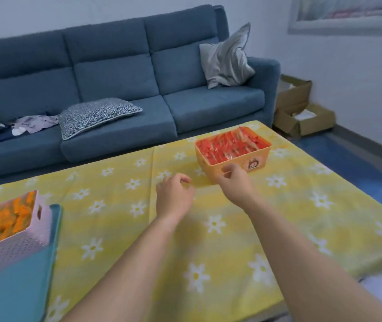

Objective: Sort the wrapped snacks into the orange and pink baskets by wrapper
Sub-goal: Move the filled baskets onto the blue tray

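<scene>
The orange basket (258,164) stands at the far right of the table, filled with red-wrapped snacks (229,145). My right hand (234,180) is at its near left corner, with thumb and fingers curled onto the wall there. My left hand (173,196) hovers over the cloth just left of that, fingers loosely curled and holding nothing. The pink basket (11,249) sits at the near left edge, full of orange-wrapped snacks (1,219). No loose snacks show on the cloth.
A yellow cloth with white daisies (231,228) covers the table. The pink basket rests on a teal tray (15,287). A blue sofa (115,89) with cushions stands behind the table, and cardboard boxes (301,117) lie on the floor at the back right.
</scene>
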`<state>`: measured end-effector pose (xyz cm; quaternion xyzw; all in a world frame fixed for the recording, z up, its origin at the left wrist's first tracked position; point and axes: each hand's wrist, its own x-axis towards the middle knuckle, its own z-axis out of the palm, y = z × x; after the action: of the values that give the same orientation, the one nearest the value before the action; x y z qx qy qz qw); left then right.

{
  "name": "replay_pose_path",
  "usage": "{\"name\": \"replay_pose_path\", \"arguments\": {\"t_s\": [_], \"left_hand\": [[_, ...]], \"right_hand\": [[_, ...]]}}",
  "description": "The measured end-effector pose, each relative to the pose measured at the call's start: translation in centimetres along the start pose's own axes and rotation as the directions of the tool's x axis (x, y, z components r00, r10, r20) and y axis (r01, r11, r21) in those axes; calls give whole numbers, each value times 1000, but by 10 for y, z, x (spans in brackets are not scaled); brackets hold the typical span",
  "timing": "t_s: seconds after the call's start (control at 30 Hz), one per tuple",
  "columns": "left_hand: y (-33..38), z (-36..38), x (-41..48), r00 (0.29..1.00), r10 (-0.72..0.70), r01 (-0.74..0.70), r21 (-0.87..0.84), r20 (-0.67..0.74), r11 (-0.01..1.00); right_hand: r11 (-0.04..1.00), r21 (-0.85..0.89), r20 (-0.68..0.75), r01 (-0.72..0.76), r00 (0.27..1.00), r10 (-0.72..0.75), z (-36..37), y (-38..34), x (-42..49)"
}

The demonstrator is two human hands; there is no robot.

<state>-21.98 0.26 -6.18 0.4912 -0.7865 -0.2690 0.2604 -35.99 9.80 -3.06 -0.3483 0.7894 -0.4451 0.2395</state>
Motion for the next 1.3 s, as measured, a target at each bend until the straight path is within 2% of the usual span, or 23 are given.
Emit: {"name": "replay_pose_path", "arguments": {"t_s": [0.07, 0.17, 0.27, 0.37, 0.43, 0.6, 0.73, 0.83, 1.0, 1.17, 1.3], "left_hand": [[27, 31, 23, 1000, -30, 30, 16, 2, 999], [53, 70, 58, 993, -115, 115, -15, 36, 993], [61, 95, 87, 973, -225, 230, -103, 59, 968], [62, 116, 109, 927, -349, 374, -262, 138, 890], [58, 124, 118, 887, -422, 462, -347, 188, 816], [50, 123, 120, 878, -438, 477, -424, 192, 770], [40, 96, 104, 879, -439, 474, -432, 185, 767], [24, 63, 84, 884, -422, 466, -427, 199, 775], [-18, -10, 33, 886, -406, 464, -437, 225, 770], [-60, -92, -18, 868, -444, 495, -450, 223, 743], [-95, -164, -67, 831, -529, 543, -460, 172, 702]], "right_hand": [[998, -25, 3, -63, 998, 63, -21, 17, 13], [986, 50, -20, -159, 987, 160, -47, 40, 33], [974, 145, -72, -173, 980, 184, -61, 53, 48], [955, 229, -129, -186, 967, 220, -70, 66, 63], [938, 261, -117, -227, 957, 265, -71, 73, 67], [914, 294, -107, -281, 940, 323, -69, 80, 69], [903, 310, -232, -298, 897, 375, -72, 73, 65], [918, 289, -286, -270, 891, 352, -70, 63, 57], [932, 302, -78, -202, 969, 236, -43, 29, 24], [960, 246, -22, -134, 989, 144, 0, -2, -25], [972, 214, 99, -97, 992, 77, 63, -36, -78]]}}
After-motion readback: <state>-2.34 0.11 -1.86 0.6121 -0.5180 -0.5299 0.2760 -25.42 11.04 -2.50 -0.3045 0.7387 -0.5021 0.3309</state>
